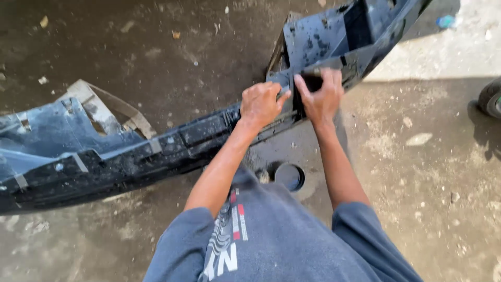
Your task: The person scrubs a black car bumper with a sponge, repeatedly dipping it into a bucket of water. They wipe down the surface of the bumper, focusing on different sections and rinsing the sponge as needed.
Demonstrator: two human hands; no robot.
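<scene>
I count two hands at work: my left hand and my right hand, both resting on one long black car bumper that lies across the concrete floor. One small round black cap sits on the floor just below the bumper. I see one dark tyre at the right edge, only partly in view. One small bluish scrap lies in the sunlit patch at the top right. Pale bits of debris are scattered about the floor, too many and too small to count.
</scene>
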